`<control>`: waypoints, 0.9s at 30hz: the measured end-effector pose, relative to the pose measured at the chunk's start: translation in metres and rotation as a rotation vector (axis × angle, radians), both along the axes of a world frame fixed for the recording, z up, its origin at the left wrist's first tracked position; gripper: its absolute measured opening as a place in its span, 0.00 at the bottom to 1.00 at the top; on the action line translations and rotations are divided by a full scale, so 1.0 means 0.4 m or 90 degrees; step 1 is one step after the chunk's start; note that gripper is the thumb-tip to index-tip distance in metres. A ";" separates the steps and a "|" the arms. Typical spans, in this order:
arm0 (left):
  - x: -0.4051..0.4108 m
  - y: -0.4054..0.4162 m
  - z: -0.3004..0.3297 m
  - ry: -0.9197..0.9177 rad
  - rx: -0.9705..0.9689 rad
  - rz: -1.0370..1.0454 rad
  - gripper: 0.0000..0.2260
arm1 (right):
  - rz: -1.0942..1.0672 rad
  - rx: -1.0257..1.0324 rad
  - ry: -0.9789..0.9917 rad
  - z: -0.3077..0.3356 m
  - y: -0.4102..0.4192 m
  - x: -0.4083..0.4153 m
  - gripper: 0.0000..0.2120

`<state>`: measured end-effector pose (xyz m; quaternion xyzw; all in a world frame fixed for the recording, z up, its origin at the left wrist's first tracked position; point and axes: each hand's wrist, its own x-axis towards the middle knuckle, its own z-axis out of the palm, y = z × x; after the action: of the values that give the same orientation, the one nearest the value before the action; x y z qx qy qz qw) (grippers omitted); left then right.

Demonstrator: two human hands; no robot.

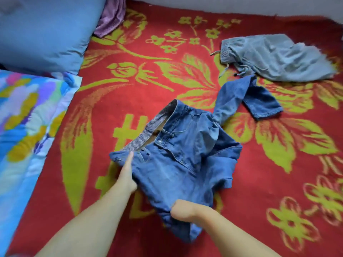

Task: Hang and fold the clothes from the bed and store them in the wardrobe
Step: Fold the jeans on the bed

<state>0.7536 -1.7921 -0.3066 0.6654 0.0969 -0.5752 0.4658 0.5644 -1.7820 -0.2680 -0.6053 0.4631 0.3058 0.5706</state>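
A pair of blue jeans (181,156) lies bunched on the red and green flowered blanket (167,75), waistband open toward the far left, one leg trailing off to the far right. My left hand (127,173) grips the jeans' left edge near the waistband, thumb on top. My right hand (185,210) holds the near edge of the denim, its fingers tucked under the cloth and hidden. Light grey-blue drawstring pants (278,58) lie crumpled at the far right of the bed.
A blue pillow (42,28) sits at the far left with purple cloth (111,17) behind it. A multicoloured quilt (27,117) runs along the left side. A pale wall (241,4) borders the bed's far edge.
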 end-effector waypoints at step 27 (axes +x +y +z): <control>0.118 0.151 1.064 -0.090 -0.392 -0.497 0.06 | 0.143 -0.516 -0.547 0.705 -0.137 0.222 0.12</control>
<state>0.8008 -1.7319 0.1190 0.5211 -0.3654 -0.6618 0.3962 0.6533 -1.8366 0.0138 -0.8892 0.2040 -0.1088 0.3949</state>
